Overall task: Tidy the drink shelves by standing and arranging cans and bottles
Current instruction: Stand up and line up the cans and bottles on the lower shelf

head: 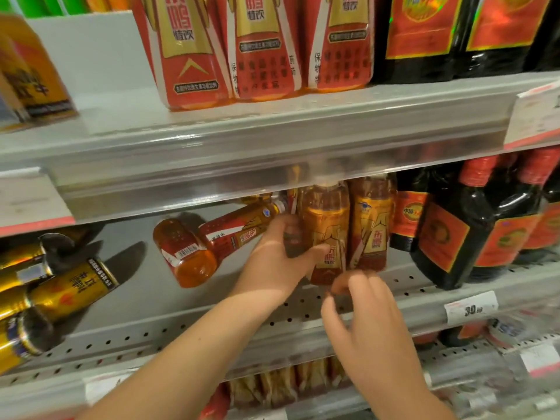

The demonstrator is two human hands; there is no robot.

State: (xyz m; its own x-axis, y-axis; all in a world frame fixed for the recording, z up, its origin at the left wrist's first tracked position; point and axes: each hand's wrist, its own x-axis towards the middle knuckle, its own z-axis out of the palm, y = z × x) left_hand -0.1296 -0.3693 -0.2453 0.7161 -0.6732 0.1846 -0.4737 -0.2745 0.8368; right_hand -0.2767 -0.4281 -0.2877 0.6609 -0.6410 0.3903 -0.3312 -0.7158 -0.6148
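Observation:
On the middle shelf [188, 310] an amber drink bottle [325, 225] with a red and gold label stands upright, and my left hand [277, 262] is wrapped around its left side. A second upright bottle [371, 225] stands touching it on the right. My right hand [366, 325] hovers just below and in front of the held bottle, fingers spread, holding nothing. Left of my left hand two amber bottles lie on their sides: one [185, 253] with its base toward me, another [239, 231] angled behind it. Several gold cans [69, 292] lie toppled at the far left.
Dark bottles with red labels [454, 231] stand at the right of the middle shelf. The upper shelf carries red-labelled bottles [257, 47] and dark bottles [424, 34]. A price tag [471, 307] hangs on the shelf edge. More packed goods sit on the shelf below.

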